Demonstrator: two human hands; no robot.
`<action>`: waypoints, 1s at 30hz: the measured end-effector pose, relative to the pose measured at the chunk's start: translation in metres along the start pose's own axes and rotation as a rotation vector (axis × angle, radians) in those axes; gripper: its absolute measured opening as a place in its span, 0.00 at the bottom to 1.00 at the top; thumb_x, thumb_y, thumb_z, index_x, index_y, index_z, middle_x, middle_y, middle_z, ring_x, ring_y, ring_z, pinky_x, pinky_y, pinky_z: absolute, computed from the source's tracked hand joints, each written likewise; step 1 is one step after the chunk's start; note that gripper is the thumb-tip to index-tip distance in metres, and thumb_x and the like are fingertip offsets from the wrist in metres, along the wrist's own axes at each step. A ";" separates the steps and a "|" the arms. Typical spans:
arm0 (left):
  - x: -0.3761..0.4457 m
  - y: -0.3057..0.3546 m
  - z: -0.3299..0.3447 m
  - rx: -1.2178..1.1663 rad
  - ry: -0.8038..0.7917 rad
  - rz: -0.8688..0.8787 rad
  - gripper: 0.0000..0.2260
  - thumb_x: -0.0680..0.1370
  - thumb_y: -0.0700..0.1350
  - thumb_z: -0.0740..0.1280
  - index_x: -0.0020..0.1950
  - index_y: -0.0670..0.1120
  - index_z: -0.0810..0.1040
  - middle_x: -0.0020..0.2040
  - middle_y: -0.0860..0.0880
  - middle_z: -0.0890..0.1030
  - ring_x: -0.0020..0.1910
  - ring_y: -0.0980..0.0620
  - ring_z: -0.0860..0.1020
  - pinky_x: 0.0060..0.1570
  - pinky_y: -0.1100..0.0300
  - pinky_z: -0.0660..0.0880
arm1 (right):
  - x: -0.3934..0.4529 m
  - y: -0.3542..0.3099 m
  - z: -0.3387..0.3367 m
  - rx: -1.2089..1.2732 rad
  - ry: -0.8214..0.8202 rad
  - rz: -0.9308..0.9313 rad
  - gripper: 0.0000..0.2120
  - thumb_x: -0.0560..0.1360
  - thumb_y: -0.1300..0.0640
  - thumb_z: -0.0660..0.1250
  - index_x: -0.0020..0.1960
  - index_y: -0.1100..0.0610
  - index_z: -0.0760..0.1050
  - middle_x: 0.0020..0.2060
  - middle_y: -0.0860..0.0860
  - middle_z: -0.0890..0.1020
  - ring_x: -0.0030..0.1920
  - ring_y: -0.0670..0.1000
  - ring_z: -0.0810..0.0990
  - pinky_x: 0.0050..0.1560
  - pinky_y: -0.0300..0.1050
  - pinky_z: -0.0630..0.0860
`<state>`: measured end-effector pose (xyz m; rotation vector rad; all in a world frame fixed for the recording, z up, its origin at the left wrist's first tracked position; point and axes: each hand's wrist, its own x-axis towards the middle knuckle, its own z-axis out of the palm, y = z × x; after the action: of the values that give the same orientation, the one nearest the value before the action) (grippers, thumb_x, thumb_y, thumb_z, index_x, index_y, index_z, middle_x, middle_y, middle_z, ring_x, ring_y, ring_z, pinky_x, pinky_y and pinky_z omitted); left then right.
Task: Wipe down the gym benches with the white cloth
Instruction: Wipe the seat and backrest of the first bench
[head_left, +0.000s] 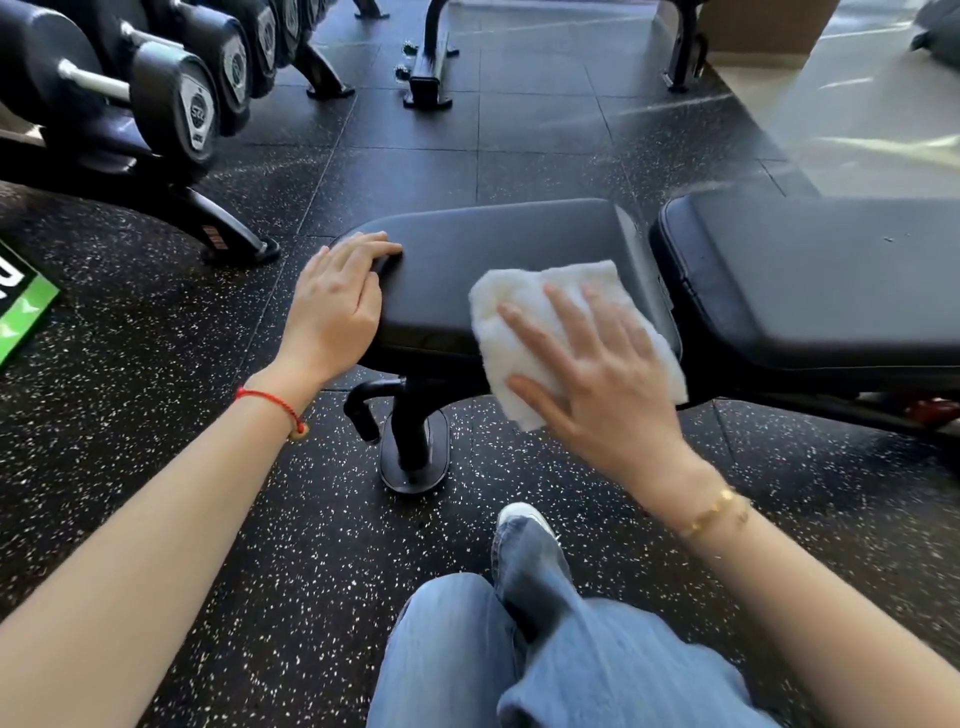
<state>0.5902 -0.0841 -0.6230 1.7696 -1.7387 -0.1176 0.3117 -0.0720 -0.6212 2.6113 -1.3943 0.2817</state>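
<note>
A black padded gym bench runs across the middle of the head view, with a seat pad (483, 260) on the left and a longer back pad (810, 280) on the right. A white cloth (530, 296) lies over the near right part of the seat pad and hangs over its front edge. My right hand (597, 374) presses flat on the cloth with spread, straight fingers. My left hand (340, 299) rests on the seat pad's left end, its fingers lying over the rounded corner.
A dumbbell rack (156, 104) stands at the upper left, its foot (234, 239) near the bench. The bench's foot post (413, 447) stands on the speckled rubber floor in front of my knee (467, 649). Other bench frames (431, 67) stand at the back.
</note>
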 end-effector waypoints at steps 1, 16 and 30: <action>0.000 -0.001 0.000 -0.006 0.001 0.001 0.20 0.78 0.40 0.54 0.67 0.44 0.75 0.70 0.46 0.74 0.73 0.45 0.69 0.74 0.42 0.61 | 0.000 0.012 -0.002 0.007 -0.015 0.051 0.29 0.81 0.33 0.47 0.79 0.39 0.54 0.78 0.54 0.62 0.75 0.62 0.62 0.74 0.59 0.58; 0.001 -0.004 0.000 -0.002 0.000 0.029 0.20 0.78 0.41 0.53 0.67 0.43 0.75 0.70 0.46 0.74 0.73 0.45 0.69 0.74 0.42 0.61 | 0.052 0.007 -0.007 0.145 -0.113 -0.052 0.33 0.75 0.29 0.40 0.79 0.35 0.50 0.80 0.52 0.56 0.79 0.60 0.52 0.78 0.58 0.49; 0.001 -0.004 0.000 0.013 -0.010 0.015 0.20 0.78 0.42 0.53 0.68 0.45 0.75 0.71 0.48 0.74 0.73 0.47 0.68 0.74 0.43 0.59 | 0.001 0.002 0.015 -0.186 0.177 -0.211 0.30 0.81 0.36 0.56 0.80 0.42 0.55 0.77 0.57 0.64 0.73 0.66 0.65 0.72 0.63 0.61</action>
<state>0.5940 -0.0848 -0.6247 1.7676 -1.7638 -0.1093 0.3118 -0.0772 -0.6350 2.4852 -1.0266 0.3273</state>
